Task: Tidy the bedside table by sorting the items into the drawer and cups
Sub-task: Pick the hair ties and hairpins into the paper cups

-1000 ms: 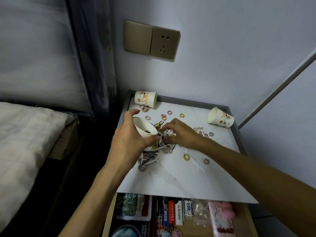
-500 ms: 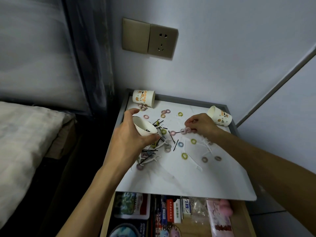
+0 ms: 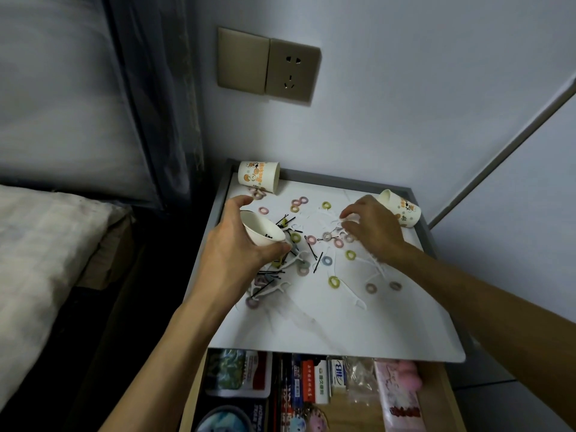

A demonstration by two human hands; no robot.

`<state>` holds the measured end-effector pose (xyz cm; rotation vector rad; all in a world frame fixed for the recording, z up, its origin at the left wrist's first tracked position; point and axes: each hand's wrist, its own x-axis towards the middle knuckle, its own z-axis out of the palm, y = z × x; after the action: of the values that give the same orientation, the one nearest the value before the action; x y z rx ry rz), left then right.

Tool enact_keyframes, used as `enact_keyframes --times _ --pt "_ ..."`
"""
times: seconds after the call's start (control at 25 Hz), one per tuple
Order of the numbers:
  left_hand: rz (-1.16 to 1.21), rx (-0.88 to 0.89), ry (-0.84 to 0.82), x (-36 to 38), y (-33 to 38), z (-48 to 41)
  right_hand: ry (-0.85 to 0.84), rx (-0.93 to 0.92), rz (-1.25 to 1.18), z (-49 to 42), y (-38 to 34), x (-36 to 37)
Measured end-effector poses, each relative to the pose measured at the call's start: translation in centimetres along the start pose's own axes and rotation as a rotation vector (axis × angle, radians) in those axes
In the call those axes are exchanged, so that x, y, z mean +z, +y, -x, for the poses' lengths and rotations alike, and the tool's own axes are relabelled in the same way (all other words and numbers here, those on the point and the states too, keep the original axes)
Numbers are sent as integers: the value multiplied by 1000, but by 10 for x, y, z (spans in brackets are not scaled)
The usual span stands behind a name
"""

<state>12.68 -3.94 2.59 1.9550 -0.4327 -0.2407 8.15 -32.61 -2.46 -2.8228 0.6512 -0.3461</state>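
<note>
- Your left hand (image 3: 230, 244) grips the tilted cup (image 3: 261, 227), fingers and thumb wrapped round its wall. Its mouth is turned toward your other hand, and dark pins show inside, so I judge it is the collecting cup, held low to keep each drop short.
- Your right hand (image 3: 371, 232) reaches down to the right of the tilted cup, fingers curled over white floss picks (image 3: 355, 299); I cannot tell whether they pinch anything.
- Black hairpins (image 3: 271, 272) lie just below the tilted cup, and hair rings (image 3: 334, 282) are scattered to its right on the worktop (image 3: 327, 325).
- A back cup (image 3: 258, 176) lies on its side behind the tilted cup, and a side cup (image 3: 400, 210) lies well to its right.
- The drawer (image 3: 436, 397) stands open, nearer you than the tilted cup.
</note>
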Motion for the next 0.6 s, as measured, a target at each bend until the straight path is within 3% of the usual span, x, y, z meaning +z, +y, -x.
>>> enact_keyframes --times 0.08,0.16,0.28,0.44,0.6 --pt "-3 -2 0 0 0 0 -124 -189 13 2 -10 2" --pt "-5 -2 -3 2 1 1 -245 -250 72 0 -16 9" --pt "2 -1 -1 2 0 1 -254 -192 79 -5 -18 18" --pt "-1 -2 -7 1 0 1 -231 -249 231 0 -18 26" --pt "0 -5 -3 -1 0 0 -208 -139 168 0 -21 17"
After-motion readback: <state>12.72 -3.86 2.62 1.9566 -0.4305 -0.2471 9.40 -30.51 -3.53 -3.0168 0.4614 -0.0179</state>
